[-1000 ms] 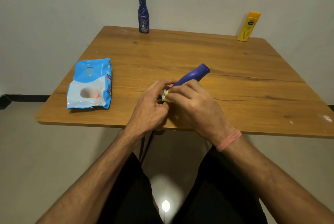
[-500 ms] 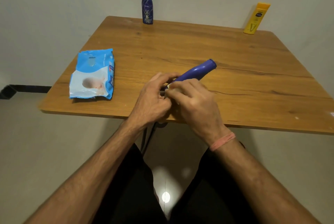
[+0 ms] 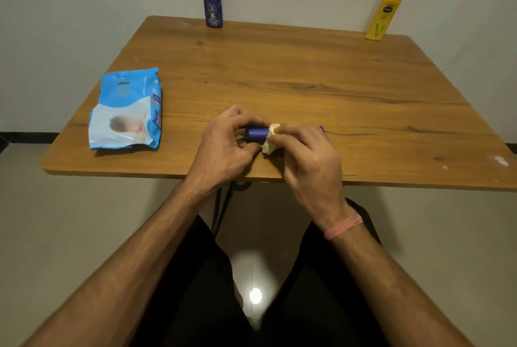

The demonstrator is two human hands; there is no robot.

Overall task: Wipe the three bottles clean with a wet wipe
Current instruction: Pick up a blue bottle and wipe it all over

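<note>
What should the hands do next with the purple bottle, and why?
Probably slide the wet wipe along the purple bottle toward its far end. The right hand presses the wipe around it while the left hand grips one end, so most of the bottle likely needs wiping.

1. I see a plain pale wall (image 3: 84,11) behind the worktop (image 3: 279,72), unmarked and evenly lit.
2. The worktop is brown wood with dark grain streaks and rounded corners.
3. A dark skirting strip (image 3: 28,137) runs along the wall's foot.
4. The glossy pale floor (image 3: 84,234) reflects one bright light spot (image 3: 255,295).
</note>
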